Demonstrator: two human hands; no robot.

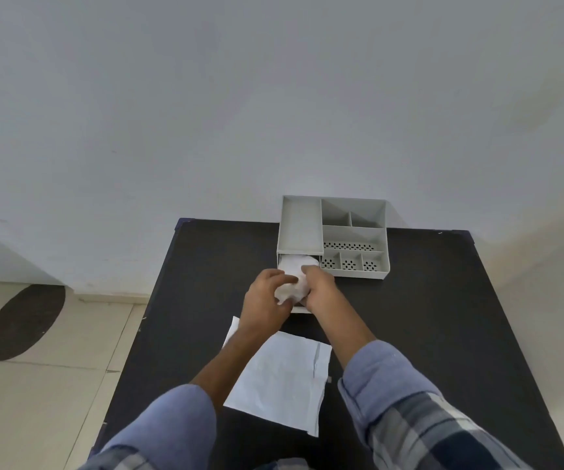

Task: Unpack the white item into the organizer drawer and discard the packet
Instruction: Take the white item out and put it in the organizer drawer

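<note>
The white item (293,279), soft and crumpled, lies partly inside the pulled-out drawer (299,310) at the lower left of the grey organizer (355,228). My left hand (264,296) and my right hand (319,288) both grip it from either side, over the drawer. The empty white packet (284,378) lies flat on the black table (426,300), near me, under my forearms. Most of the drawer is hidden by my hands.
The organizer stands at the table's far edge against a white wall and has several open compartments on top. Tiled floor with a dark oval mat (23,322) lies to the left of the table.
</note>
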